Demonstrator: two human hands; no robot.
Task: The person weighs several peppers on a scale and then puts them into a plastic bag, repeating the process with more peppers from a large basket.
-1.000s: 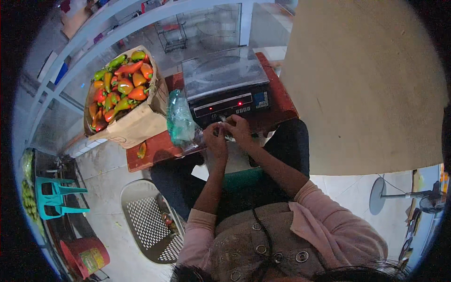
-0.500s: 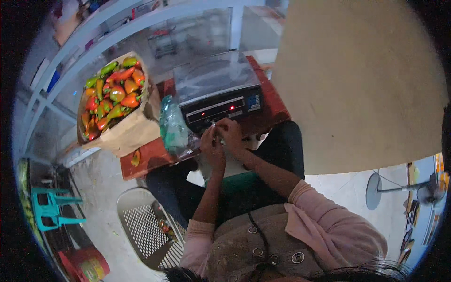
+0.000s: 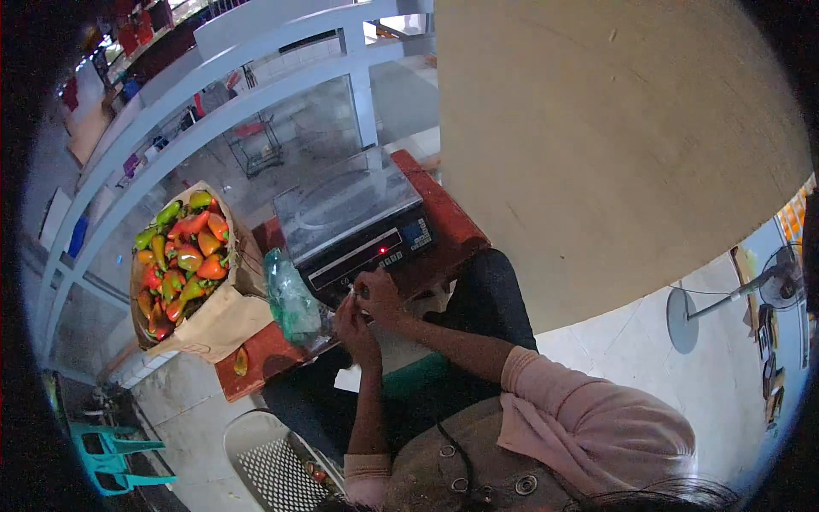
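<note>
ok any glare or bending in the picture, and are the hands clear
Head view: the rails and the lower edge of the board look bowed by the fisheye; head view: the scale has a soft sheen on top; head view: the hands look dim, anything between them too small to tell.

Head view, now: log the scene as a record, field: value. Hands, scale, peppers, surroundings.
left hand: at scale's front, fingertips meeting the right's
right hand: fingers bent; held item unclear
scale: on red table, red light lit
peppers: red, orange, green; in brown container
loose pepper: on table
green plastic bag: between container and scale
perforated basket: floor, left
</note>
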